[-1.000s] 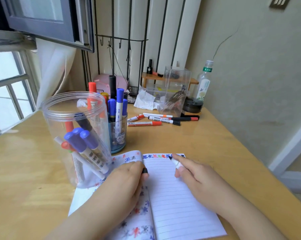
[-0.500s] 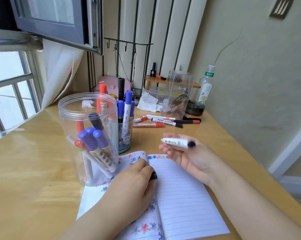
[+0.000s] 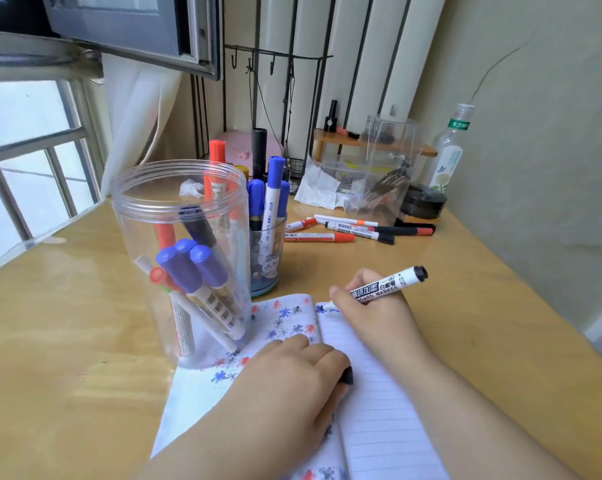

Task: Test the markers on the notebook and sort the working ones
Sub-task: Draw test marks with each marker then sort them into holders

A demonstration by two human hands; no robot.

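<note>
Testing looks well under way: the open lined paper notebook (image 3: 379, 393) on the wooden surface (image 3: 67, 323) bears many blots. The right hand (image 3: 372, 306), fingers pinching a white black-ended marker (image 3: 382, 287), has turned its tip onto the page's far edge since half a second ago. The left hand (image 3: 292, 382), curled round a black cap (image 3: 346, 375), rests on the notebook. Several loose markers (image 3: 344, 230) lie far right, probably untested.

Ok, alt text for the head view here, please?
The right hand holds a black whiteboard marker, tip at the top of an open notebook, while the left hand grips its cap. Beside them stands a clear jar of markers.
</note>
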